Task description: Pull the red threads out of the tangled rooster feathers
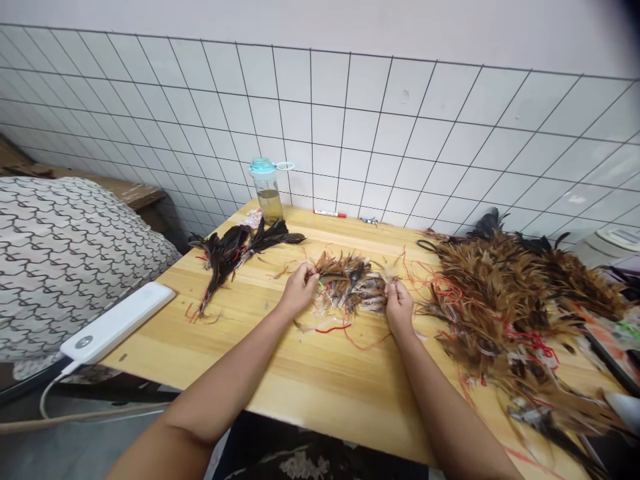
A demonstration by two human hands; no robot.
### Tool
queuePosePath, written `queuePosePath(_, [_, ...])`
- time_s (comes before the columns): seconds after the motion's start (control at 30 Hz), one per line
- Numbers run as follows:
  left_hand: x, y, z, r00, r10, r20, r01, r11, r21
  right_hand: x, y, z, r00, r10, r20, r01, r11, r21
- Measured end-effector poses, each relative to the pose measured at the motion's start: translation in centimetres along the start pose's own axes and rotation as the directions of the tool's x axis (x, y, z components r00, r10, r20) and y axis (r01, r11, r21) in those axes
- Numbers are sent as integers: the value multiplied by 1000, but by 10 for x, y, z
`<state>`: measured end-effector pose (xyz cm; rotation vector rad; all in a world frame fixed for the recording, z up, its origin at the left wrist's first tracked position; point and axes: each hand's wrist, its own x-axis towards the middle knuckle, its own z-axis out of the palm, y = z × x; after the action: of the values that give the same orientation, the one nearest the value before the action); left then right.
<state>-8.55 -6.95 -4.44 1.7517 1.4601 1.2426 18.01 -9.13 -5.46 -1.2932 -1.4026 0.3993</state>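
A small heap of brown and grey feathers (350, 277) lies on the table before me, between my two hands. At its left end, my left hand (300, 290) is closed in a pinch on the brown feathers, with a bit of green and a white thread close by. Thumb and fingers of my right hand (399, 305) are pressed together on a pale, fluffy feather (390, 270) at the heap's right end. Below the heap, red string (357, 345) loops across the wood. What exactly lies between the left fingertips is partly hidden.
Black feather bundles (233, 250) lie left, near a bottle (270, 197) with liquid. A large pile of brown feathers (495, 287) with tangled red string covers the right side. A white power strip (117, 322) sits on the left edge; a marker (329, 214) lies by the tiled wall.
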Motion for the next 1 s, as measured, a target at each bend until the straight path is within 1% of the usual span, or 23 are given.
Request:
queuePosePath(0.17, [0,-1,1,999,-42,14,43,996,-82,-1,2,1,1000,-4,4,4,1000,-2])
queuePosePath(0.27, [2,-8,1,998,-63,8,64,987,-145,-2,2,1,1000,-16,5,16,1000,-12])
queuePosePath(0.43, [5,-20,2,996,-88,8,87,969,-232,-1,0,-2,1000,-5,-30,4,1000,-29])
queuePosePath(0.57, [5,-23,1,993,-119,13,118,962,-248,-2,1,-2,999,6,-45,-10,997,-73])
queuePosePath(0.67, [4,-26,-1,991,-134,-7,129,963,-235,-4,3,1,999,-16,-50,10,993,-115])
queuePosePath(0.73, [5,-28,-2,990,-143,-16,136,965,-226,-4,4,2,999,-49,-24,44,987,-152])
queuePosePath(0.8, [5,-31,-3,988,-156,-4,151,966,-211,-5,4,3,997,-77,16,79,972,-222])
queuePosePath(0.93, [7,-38,-5,987,-156,39,160,974,-158,-10,-4,6,982,-110,152,161,910,-383])
queuePosePath(1.0, [10,-42,-5,990,-137,34,140,983,-119,-13,-8,7,968,-124,217,210,874,-437])
